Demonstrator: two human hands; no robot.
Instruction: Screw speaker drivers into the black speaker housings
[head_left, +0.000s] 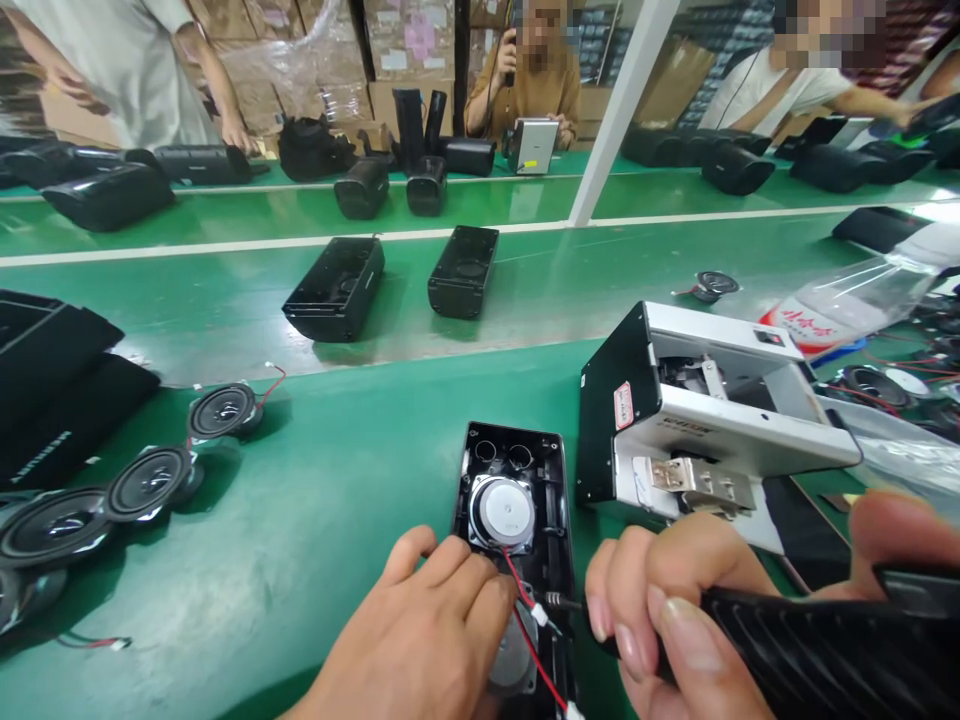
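An open black speaker housing [551, 470] lies in front of me on the green bench, with a round silver-backed speaker driver [506, 512] seated inside and red wires [534, 650] trailing from it. My left hand [424, 640] rests on the housing's near left side, fingers curled down against it. My right hand [675, 610] is wrapped round a black ribbed electric screwdriver [817, 655], whose bit [562, 602] points left into the housing near the wires.
A white and black screw feeder box [705, 410] stands just right of the housing. Loose speaker drivers [150, 480] lie at the left. Two black housings [337, 288] sit on the conveyor beyond. Other people work at the far bench.
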